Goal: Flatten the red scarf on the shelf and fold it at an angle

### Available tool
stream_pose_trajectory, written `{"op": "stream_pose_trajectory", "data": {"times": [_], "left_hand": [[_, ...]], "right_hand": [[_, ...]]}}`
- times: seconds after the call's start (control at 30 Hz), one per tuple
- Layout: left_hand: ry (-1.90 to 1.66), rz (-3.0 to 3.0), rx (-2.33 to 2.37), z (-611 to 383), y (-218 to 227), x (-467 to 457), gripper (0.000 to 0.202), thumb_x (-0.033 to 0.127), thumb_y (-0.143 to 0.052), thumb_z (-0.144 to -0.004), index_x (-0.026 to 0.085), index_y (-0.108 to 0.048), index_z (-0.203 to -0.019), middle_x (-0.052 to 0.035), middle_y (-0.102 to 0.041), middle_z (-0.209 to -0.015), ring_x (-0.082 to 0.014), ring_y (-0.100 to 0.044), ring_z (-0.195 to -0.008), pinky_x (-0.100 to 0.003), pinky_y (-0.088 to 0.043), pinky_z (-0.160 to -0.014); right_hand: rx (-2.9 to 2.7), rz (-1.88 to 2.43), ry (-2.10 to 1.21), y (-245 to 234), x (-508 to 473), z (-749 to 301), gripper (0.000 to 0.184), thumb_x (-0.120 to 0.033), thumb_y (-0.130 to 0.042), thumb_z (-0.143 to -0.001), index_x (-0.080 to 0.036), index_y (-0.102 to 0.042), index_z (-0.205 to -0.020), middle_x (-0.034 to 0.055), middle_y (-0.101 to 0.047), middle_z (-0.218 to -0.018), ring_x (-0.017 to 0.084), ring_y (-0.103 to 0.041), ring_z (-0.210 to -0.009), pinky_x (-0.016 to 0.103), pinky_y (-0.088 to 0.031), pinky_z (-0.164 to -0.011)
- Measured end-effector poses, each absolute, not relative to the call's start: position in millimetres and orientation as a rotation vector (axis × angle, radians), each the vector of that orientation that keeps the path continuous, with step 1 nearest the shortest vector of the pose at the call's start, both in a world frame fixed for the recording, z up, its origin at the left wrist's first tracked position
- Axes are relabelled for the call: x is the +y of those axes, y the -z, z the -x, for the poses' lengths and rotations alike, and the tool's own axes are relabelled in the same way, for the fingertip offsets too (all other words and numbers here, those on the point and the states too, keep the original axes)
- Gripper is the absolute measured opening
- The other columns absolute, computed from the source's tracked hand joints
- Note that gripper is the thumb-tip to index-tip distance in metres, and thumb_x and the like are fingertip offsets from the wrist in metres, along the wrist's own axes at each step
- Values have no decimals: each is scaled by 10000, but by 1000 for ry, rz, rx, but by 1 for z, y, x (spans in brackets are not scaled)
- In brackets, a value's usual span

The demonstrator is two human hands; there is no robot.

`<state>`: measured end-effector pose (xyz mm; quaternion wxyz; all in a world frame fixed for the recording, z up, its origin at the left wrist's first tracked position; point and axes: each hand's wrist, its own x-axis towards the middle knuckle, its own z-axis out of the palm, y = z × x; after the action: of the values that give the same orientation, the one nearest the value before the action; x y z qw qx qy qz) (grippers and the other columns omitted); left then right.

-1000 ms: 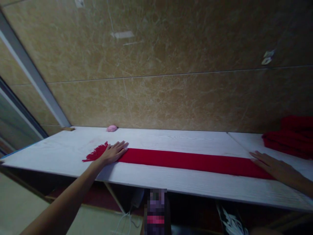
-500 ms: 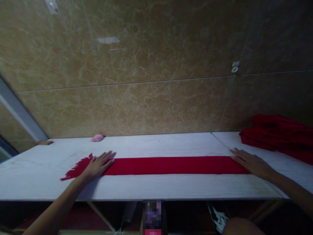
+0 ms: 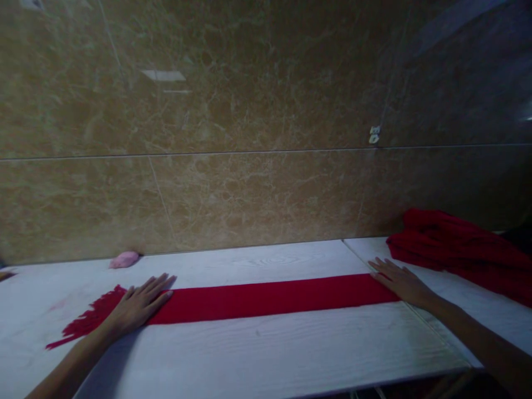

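A red fringed scarf (image 3: 270, 298) lies flat and stretched out in a long folded strip across the white table (image 3: 257, 354). My left hand (image 3: 139, 305) rests palm down on its left end, just beside the fringe, with the fingers spread. On the right end of the strip lies my right hand (image 3: 401, 281), also flat with fingers apart, covering that end. Loose red strands of the fringe fan out to the left of my left hand and partly under the wrist.
A crumpled pile of red cloth (image 3: 453, 249) sits at the back right against the tiled wall (image 3: 257, 199). Near the wall on the left is a small pink lump (image 3: 124, 259). A seam crosses the table near my right hand.
The view has turned up and to the right, so the table edge and the space beneath mostly left the picture. Both hands stay flat on the scarf ends.
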<state>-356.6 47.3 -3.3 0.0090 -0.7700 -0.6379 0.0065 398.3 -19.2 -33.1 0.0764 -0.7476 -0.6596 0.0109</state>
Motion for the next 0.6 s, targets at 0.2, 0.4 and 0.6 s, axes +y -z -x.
{"op": "stream_pose_trajectory", "data": {"times": [0.2,0.4,0.6], "left_hand": [[30,2373,-1910,359,26,97,606,495,-282,-987,353,-476,-1544,-43,-437,-1609,-358,-338,-1524,-659,-301,-1195],[-10,2376,-1897,359,38,113,620,495,-293,-969,354,-474,-1544,-31,-423,-1619,-361,-316,-1533,-655,-269,-1213],[64,2432,-1832,361,31,105,543,543,-361,-927,487,-589,-1416,48,-490,-1555,-402,-384,-1492,-688,-293,-1161]], "right_hand": [[-1919,2290,-73,31,11,-416,623,-550,-351,-943,-346,-530,-1504,29,-387,-1634,304,-253,-1539,546,-262,-1240],[-1913,2241,-120,32,22,-428,627,-536,-379,-932,-306,-541,-1493,45,-379,-1639,317,-259,-1541,572,-252,-1237],[-1780,2173,-112,24,21,-423,582,-503,-461,-901,-236,-633,-1389,110,-493,-1561,335,-380,-1489,551,-302,-1211]]}}
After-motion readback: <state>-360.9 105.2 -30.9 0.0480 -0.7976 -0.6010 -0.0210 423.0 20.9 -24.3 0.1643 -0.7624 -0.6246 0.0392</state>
